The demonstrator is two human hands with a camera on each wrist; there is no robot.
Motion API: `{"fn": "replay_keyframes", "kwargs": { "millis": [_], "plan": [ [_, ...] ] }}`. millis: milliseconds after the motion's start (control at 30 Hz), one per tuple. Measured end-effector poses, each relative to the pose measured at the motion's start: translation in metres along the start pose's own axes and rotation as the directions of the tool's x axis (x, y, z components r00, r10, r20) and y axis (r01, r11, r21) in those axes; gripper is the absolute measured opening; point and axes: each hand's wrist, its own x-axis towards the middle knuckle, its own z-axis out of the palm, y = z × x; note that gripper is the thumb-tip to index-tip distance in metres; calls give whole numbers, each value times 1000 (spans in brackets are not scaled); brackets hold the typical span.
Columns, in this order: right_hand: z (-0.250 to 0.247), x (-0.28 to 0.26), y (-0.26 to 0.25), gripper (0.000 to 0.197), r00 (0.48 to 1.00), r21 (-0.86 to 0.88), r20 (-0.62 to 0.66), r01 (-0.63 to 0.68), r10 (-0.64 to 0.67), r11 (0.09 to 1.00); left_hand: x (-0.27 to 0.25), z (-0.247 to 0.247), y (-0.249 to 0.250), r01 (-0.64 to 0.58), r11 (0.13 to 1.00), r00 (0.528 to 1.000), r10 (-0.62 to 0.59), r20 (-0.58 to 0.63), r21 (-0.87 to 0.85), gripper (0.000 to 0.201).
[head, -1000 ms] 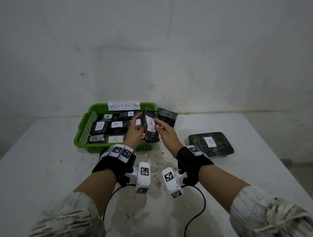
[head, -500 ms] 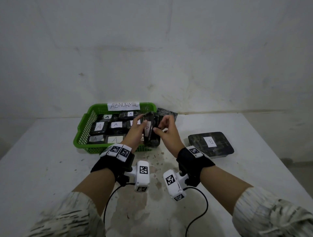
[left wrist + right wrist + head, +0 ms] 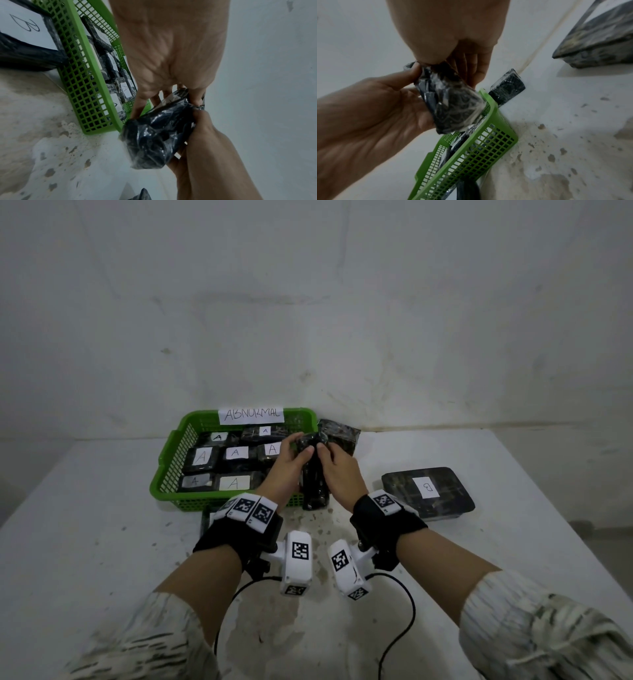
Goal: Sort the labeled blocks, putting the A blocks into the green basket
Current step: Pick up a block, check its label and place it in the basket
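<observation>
I hold a dark plastic-wrapped block [image 3: 313,477] edge-on in both hands, just over the near right corner of the green basket [image 3: 164,470]. My left hand [image 3: 298,446] grips its left side and my right hand [image 3: 327,451] pinches its top and right side. Its label is hidden in the head view; a white sliver shows in the left wrist view under my left fingers [image 3: 154,100]. The block [image 3: 157,135] fills that view's centre, as it [image 3: 452,105] does in the right wrist view. Several A-labelled blocks [image 3: 234,453] lie flat in the basket.
A larger dark block marked B [image 3: 428,491] lies on the white table to the right. Another dark block [image 3: 340,434] leans behind the basket's far right corner. A second B-labelled block [image 3: 22,33] sits by the basket's near side. The wall stands close behind.
The held block has turned: its white label faced me a second ago and now only the dark edge shows. Both hands have closed in around it and sunk slightly toward the basket corner.
</observation>
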Motion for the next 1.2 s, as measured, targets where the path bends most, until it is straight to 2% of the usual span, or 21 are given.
{"fn": "replay_keyframes", "kwargs": {
  "millis": [100, 233, 333, 400, 500, 667, 733, 833, 933, 1000, 1067, 1100, 1200],
  "plan": [
    [0, 3, 2, 30, 998, -190, -20, 51, -56, 980, -1, 1, -1, -20, 998, 1000, 20, -9, 52, 43],
    [3, 5, 2, 36, 997, -256, -43, 44, -57, 966, -3, 2, -1, -11, 997, 1000, 10, 6, 72, 53],
    [2, 3, -1, 33, 999, -152, -23, 20, -24, 988, -4, 3, -1, -18, 995, 1000, 17, 6, 102, 62],
    [2, -4, -5, 32, 998, -63, 44, 40, -37, 997, -3, 1, -1, -23, 994, 999, 27, -44, 103, 66],
    [6, -13, -5, 37, 986, -44, 164, 45, -37, 998, 1, -2, -2, 18, 998, 996, -13, -87, 59, 71],
    [6, -10, -2, 34, 996, -52, 80, -36, 40, 998, -3, 0, -9, 7, 991, 1000, -4, -20, 133, 68],
    [6, -8, -2, 32, 995, -26, 92, -36, 38, 999, -2, -1, -14, 2, 985, 999, 7, -48, 174, 65],
    [1, -11, -8, 35, 975, 163, 211, -110, 75, 980, 0, -5, -17, -24, 982, 996, 39, -78, 188, 60],
    [-8, -16, -15, 53, 939, 309, 330, -209, 101, 928, 0, -9, -16, -20, 992, 992, 35, -119, 125, 60],
    [-11, -18, -15, 59, 936, 320, 343, -193, 77, 928, 3, -11, -16, -18, 998, 985, 27, -169, 54, 67],
    [-10, -20, -14, 56, 933, 254, 359, -134, 35, 958, 7, -15, -17, 4, 1000, 973, -3, -230, 4, 67],
    [-9, -19, -12, 55, 929, 207, 369, -107, 24, 972, 10, -18, -17, 27, 999, 973, -31, -230, -22, 61],
    [-8, -18, -8, 54, 936, 145, 351, -71, 16, 987, 15, -18, -14, 117, 989, 984, -128, -125, -92, 45]
  ]
}}
